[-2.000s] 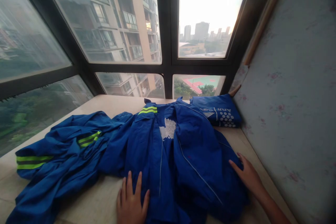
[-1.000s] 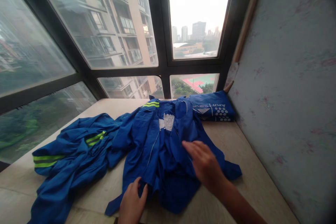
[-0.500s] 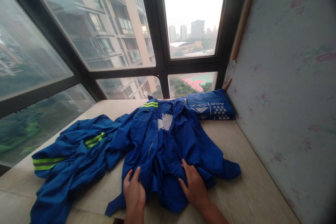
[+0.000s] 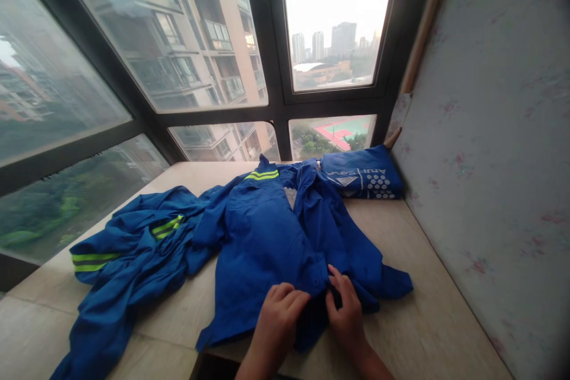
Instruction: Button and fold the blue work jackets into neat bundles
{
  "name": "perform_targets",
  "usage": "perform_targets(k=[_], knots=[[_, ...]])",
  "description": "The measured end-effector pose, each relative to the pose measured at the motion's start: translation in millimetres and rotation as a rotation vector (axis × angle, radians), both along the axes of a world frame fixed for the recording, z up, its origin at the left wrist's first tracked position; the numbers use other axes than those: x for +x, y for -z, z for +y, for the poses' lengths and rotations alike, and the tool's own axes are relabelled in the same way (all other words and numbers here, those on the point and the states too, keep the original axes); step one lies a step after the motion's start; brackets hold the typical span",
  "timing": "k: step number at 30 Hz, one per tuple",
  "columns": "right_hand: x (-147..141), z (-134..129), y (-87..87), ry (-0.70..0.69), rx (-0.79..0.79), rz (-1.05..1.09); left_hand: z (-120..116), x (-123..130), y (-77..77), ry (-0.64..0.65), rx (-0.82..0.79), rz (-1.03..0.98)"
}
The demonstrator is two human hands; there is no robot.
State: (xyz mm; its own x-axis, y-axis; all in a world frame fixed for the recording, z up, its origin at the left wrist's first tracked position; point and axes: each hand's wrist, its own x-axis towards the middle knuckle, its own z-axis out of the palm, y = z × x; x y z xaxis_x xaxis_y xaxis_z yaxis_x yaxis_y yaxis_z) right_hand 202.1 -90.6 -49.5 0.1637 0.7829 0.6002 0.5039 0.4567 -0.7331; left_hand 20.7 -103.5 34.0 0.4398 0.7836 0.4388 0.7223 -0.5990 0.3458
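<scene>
A blue work jacket (image 4: pixel 267 237) lies spread on a pale wooden surface, its collar toward the windows and yellow-green stripes near one shoulder. The left front panel lies flat across most of the white label inside. My left hand (image 4: pixel 282 314) is closed on the lower front edge of this panel, near a button. Just right of it, my right hand (image 4: pixel 345 306) has its thumb and fingers closed around the edge of the other front panel; the exact pinch is partly hidden in dark folds.
A crumpled blue garment with yellow-green stripes (image 4: pixel 146 249) lies at the left. Behind the jacket on the right sits a folded blue bundle with white print (image 4: pixel 363 173). Windows stand behind, a flowered wall (image 4: pixel 485 148) at right.
My left hand has moved right and closed on the left front panel, which now lies across the jacket's middle. My right hand has shifted slightly right. The view has shifted a little.
</scene>
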Motion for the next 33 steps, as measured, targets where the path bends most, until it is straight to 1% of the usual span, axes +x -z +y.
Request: perform_targets(k=[2,4,6,9,11,12,15,16,18,20,22,24,26,28,30,31,33], knots=[[1.7,-0.9,-0.6,0.004,0.003,0.002,-6.8,0.1,17.7,0.002,-0.055,0.106],[4.0,-2.5,-0.8,-0.021,0.028,-0.010,-12.2,-7.5,33.4,-0.052,-0.101,0.109],[6.8,-5.2,-0.9,-0.031,0.054,-0.031,-17.7,-17.1,42.1,-0.131,-0.147,0.049],[10.8,-11.3,-1.5,-0.018,0.098,-0.114,-28.6,-21.8,44.0,-0.252,-0.251,-0.179],[12.1,-15.7,-2.2,-0.054,0.133,-0.221,-37.2,-14.5,44.4,-0.325,-0.403,-0.433],[12.1,-17.5,-2.6,-0.092,0.142,-0.276,-41.4,-8.2,45.8,-0.356,-0.520,-0.590],[9.3,-20.1,-2.1,-0.184,0.084,-0.346,-50.0,13.3,54.0,-0.457,-0.984,-1.175],[7.7,-19.8,-1.2,-0.175,0.043,-0.329,-51.1,19.1,56.7,-0.491,-1.123,-1.381],[4.1,-16.9,1.3,-0.104,-0.057,-0.248,-50.8,26.0,58.6,-0.539,-1.325,-1.726],[0.3,-11.1,3.4,-0.023,-0.170,-0.141,-47.9,27.5,54.2,-0.541,-1.439,-1.942],[-3.1,-2.5,3.6,0.028,-0.266,-0.021,-43.1,27.1,44.9,-0.542,-1.471,-2.078],[-5.2,7.9,1.7,0.047,-0.312,0.110,-36.5,28.7,34.8,-0.561,-1.434,-2.172],[-5.5,17.8,-2.0,0.046,-0.324,0.214,-28.3,34.3,27.7,-0.603,-1.382,-2.201],[-4.1,25.0,-7.7,0.049,-0.334,0.243,-19.2,42.7,24.9,-0.698,-1.319,-2.152],[-2.4,27.6,-15.4,0.044,-0.310,0.203,-10.9,51.0,25.6,-0.796,-1.201,-2.028],[-2.2,27.2,-19.6,0.029,-0.276,0.171,-7.3,54.1,26.7,-0.824,-1.125,-1.941],[-3.9,23.4,-27.0,-0.025,-0.183,0.105,-2.1,57.3,29.6,-0.824,-0.998,-1.777]])
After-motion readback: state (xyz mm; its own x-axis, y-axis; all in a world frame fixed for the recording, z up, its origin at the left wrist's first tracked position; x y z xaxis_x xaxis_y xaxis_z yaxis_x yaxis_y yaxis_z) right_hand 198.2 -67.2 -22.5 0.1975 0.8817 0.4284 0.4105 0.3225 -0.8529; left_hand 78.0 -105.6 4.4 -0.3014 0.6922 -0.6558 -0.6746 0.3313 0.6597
